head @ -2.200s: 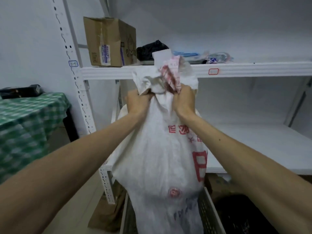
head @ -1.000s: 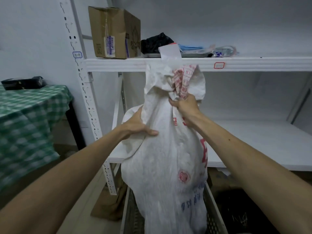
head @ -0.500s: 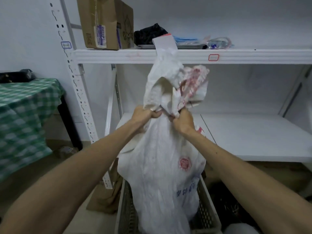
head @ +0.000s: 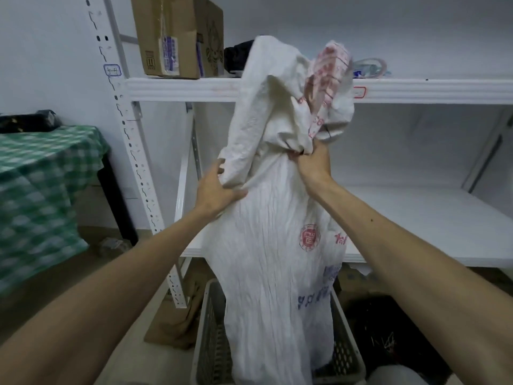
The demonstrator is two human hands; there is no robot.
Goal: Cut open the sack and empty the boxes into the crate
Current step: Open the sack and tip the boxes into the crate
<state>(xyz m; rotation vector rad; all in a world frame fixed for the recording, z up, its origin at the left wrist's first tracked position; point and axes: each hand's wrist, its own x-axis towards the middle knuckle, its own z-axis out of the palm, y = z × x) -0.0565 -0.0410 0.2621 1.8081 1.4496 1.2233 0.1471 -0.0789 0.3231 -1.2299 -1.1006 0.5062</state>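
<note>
A white metal shelf unit (head: pixel 416 91) filled the rear of the room. In front of it a tall white woven sack (head: pixel 273 245) hung upside down, long axis vertical, its lower end dropped inside the grey slatted crate (head: pixel 211 329) on the floor. So the crate lay straight below both grips, and whatever boxes remained would prob. fall that way; none were visible. The right hand (head: pixel 313 165) sat higher, clenched round the bunched neck of fabric. The left hand (head: pixel 215 191) was lower and to the side, pinching a fold of the sack. Writing: a round red seal, red and blue characters, too blurred to read. A cardboard box (head: pixel 177 37) on the top shelf carried a blue label, also illegible.
</note>
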